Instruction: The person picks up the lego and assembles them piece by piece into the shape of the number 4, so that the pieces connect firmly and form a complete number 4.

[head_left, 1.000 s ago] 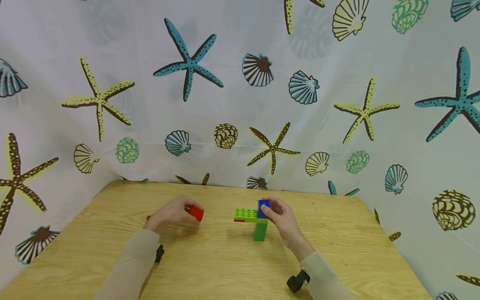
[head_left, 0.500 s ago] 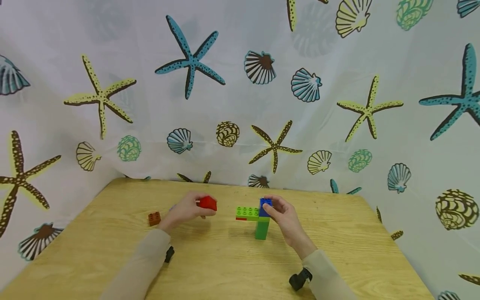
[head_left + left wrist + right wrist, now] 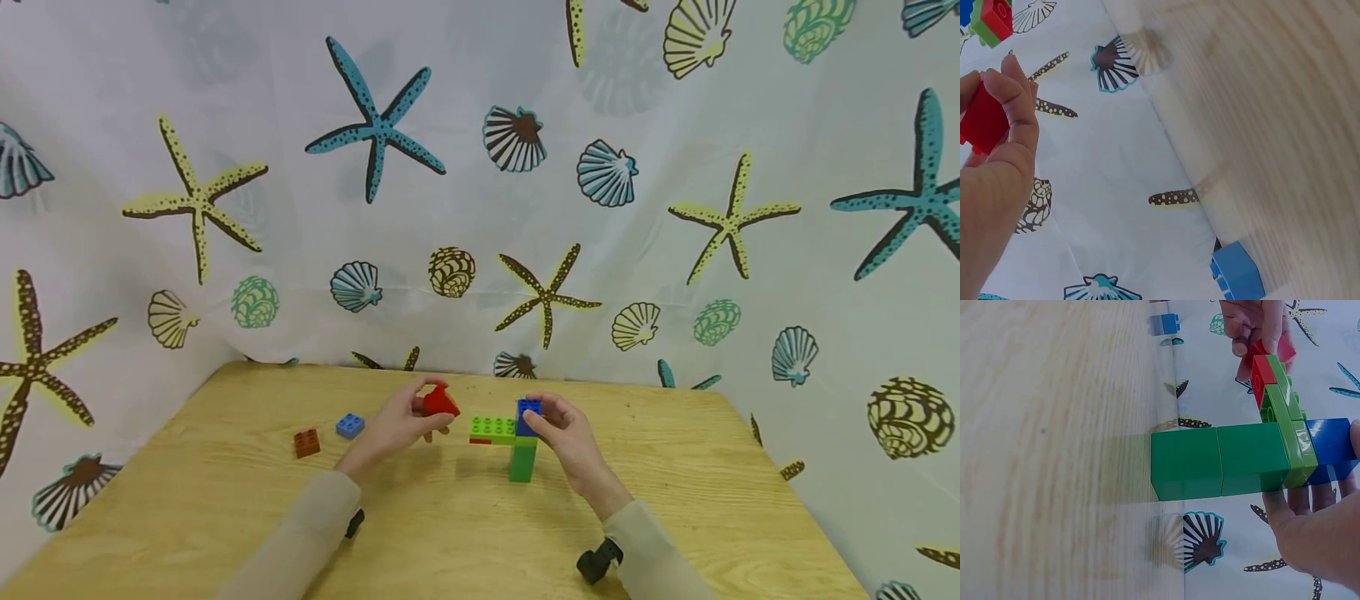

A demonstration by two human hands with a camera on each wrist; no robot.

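Fingers of the left hand (image 3: 401, 423) pinch a red brick (image 3: 441, 402), tilted, clear of the table (image 3: 420, 533), at 10 o'clock from the long green brick (image 3: 492, 428). Latter juts toward 9 o'clock off the green tower (image 3: 522, 463); pressing its unsupported end could tip everything. Fingers of the right hand (image 3: 567, 437) grip the blue brick (image 3: 528, 407) on top; slack hold would worsen that.

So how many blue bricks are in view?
2: a dark blue brick atop the build, held in the right grip; a lighter blue brick on the table. Others could hide behind the arms.
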